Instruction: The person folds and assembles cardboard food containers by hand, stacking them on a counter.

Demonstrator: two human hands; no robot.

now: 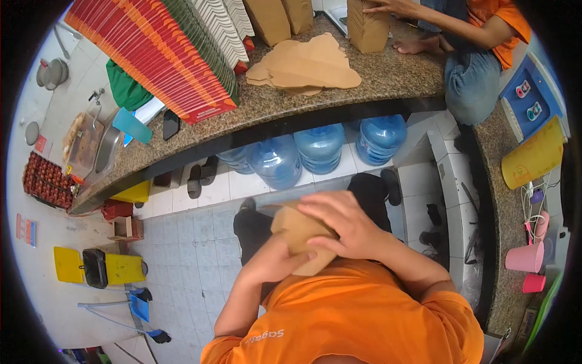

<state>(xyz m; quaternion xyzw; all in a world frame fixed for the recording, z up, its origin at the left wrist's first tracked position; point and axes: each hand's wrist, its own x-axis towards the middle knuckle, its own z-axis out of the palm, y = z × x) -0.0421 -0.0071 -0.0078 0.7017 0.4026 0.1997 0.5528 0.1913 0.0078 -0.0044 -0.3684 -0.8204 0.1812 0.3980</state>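
Note:
Above my lap I hold a brown cardboard box point(297, 227), partly folded, with a flap sticking out at its far left. My left hand point(270, 258) grips its lower left side, the thumb lying along the near face and the other fingers hidden behind it. Over its right side curves my right hand point(342, 221), fingers across the top and thumb on the near face. On the granite counter point(394, 79) ahead lies a pile of flat brown cardboard blanks point(309, 64). Brown folded boxes point(267, 21) stand behind that pile.
A tall stack of red and green cartons point(163, 60) leans at the counter's left, near a phone point(171, 124) and a blue-green cup point(132, 125). Large blue water bottles point(273, 161) stand underneath. At the right, another person point(485, 36) sits on the counter, a hand on a brown box point(368, 27).

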